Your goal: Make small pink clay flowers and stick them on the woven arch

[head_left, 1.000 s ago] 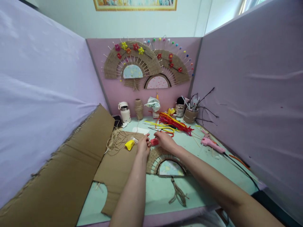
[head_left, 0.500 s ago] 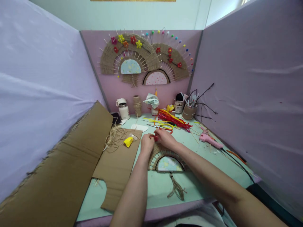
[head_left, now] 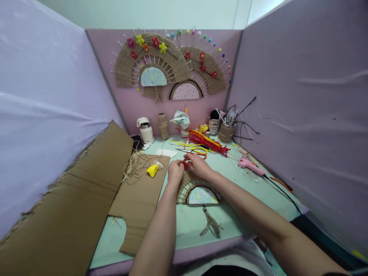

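Observation:
My left hand (head_left: 175,172) and my right hand (head_left: 197,165) meet over the top of a half-round, twine-wrapped fan (head_left: 186,179). Both are closed, fingertips pinching a small red piece (head_left: 185,165) between them; its shape is mostly hidden by my fingers. The fan lies flat on the table, with a pale blue patterned half-circle (head_left: 202,195) at its base and a twine tassel (head_left: 212,224) hanging toward me. My right forearm covers its right side. Just beyond my fingers are yellow-and-red-handled scissors (head_left: 198,151).
Red and yellow pipe cleaners (head_left: 208,142) lie behind the hands. A pink glue gun (head_left: 251,166) rests at right with its cord. Cut cardboard (head_left: 140,191), loose twine (head_left: 136,165) and a yellow scrap (head_left: 152,170) are at left. Two finished fans (head_left: 172,50) hang on the back panel.
The whole view has shifted slightly, so things sit a little further left and up. My hands stay at the same place on the fan, still holding the red piece, with small finger movements.

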A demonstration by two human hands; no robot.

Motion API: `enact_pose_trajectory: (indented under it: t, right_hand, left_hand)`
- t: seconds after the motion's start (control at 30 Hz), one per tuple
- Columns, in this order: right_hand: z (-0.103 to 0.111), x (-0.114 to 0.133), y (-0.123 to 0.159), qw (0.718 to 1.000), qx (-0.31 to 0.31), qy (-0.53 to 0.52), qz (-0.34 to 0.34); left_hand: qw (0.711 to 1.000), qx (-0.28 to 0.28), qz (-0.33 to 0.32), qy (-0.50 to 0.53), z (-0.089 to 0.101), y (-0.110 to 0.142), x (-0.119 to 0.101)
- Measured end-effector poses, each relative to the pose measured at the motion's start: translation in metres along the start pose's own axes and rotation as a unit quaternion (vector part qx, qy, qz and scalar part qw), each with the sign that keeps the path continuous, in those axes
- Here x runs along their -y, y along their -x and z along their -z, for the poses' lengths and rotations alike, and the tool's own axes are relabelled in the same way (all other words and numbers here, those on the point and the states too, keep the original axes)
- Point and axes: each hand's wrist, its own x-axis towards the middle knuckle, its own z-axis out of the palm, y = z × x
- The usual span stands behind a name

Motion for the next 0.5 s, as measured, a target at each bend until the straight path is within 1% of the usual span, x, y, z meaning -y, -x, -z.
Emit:
enact_pose_trajectory:
  t: [0.23, 0.4, 0.5]
  right_hand:
    - [-0.0037, 0.0, 0.0016, 0.999, 0.017, 0.013, -0.025]
    - [-0.0024, 0.0003, 0.0024, 1.0, 0.014, 0.012, -0.021]
    - [-0.0004, 0.001, 0.0026, 1.0, 0.01, 0.004, -0.027]
  left_hand:
    - [0.999, -0.016, 0.019, 0.024, 0.0004, -0.0016, -0.0008]
    - [0.998, -0.012, 0.033, 0.053, 0.0009, -0.0015, -0.0015]
    - [0.995, -0.021, 0.05, 0.087, 0.0012, -0.0016, -0.0027]
